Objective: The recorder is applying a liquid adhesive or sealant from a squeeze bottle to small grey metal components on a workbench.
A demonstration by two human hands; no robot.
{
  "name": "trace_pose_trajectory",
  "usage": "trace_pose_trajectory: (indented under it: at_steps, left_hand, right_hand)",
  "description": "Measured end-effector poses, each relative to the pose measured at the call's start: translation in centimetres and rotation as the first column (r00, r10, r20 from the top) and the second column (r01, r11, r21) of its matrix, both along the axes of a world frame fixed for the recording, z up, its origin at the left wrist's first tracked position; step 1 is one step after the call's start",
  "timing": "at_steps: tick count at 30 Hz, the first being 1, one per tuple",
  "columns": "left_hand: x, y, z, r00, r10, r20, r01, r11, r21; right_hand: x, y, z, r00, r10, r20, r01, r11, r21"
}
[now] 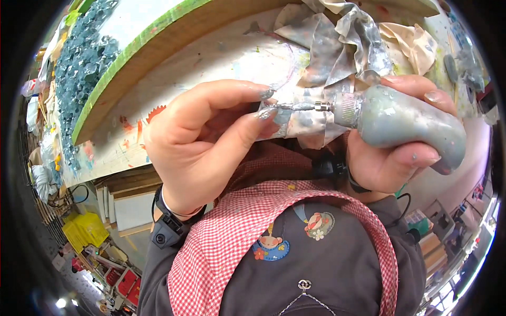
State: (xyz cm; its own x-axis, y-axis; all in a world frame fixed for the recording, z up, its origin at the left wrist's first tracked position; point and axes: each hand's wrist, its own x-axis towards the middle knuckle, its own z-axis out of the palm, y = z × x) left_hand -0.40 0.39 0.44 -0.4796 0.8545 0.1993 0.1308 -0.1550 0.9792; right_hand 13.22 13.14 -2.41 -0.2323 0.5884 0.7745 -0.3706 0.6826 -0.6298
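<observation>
A squeeze bottle [414, 124] of grey paint-like liquid lies tilted in my right hand [377, 163], whose fingers and thumb wrap round it. Its ribbed collar [346, 109] and small metal nozzle [322, 106] point left. From the nozzle a thin grey-coated length [295, 106] reaches to the fingertips of my left hand [197, 131]. Thumb and forefinger there are pinched, smeared with silvery grey; whether they hold the tip of that length or a separate small piece I cannot tell. Both hands are raised over the table's near edge.
Grey-stained cloths [342, 45] lie beyond the bottle on the paint-marked table [211, 66]. A curved board with a green edge [137, 50] crosses the table. Left of it spread many small blue-grey pieces [84, 63]. Wood panels [132, 208] stand below the table's left side.
</observation>
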Motion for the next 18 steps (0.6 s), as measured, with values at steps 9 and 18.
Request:
trace_pose_trajectory:
  at_steps: [9,18]
  left_hand:
    - [0.3,0.13,-0.05,0.999,0.029,0.045,-0.03,0.999,0.012]
    - [0.32,0.11,-0.18,0.999,0.032,-0.028,-0.032,0.999,0.022]
  right_hand:
    - [0.03,0.45,-0.71,0.995,0.036,-0.093,-0.035,0.999,0.01]
    - [0.0,0.57,-1.08,0.994,0.061,-0.092,-0.055,0.997,0.059]
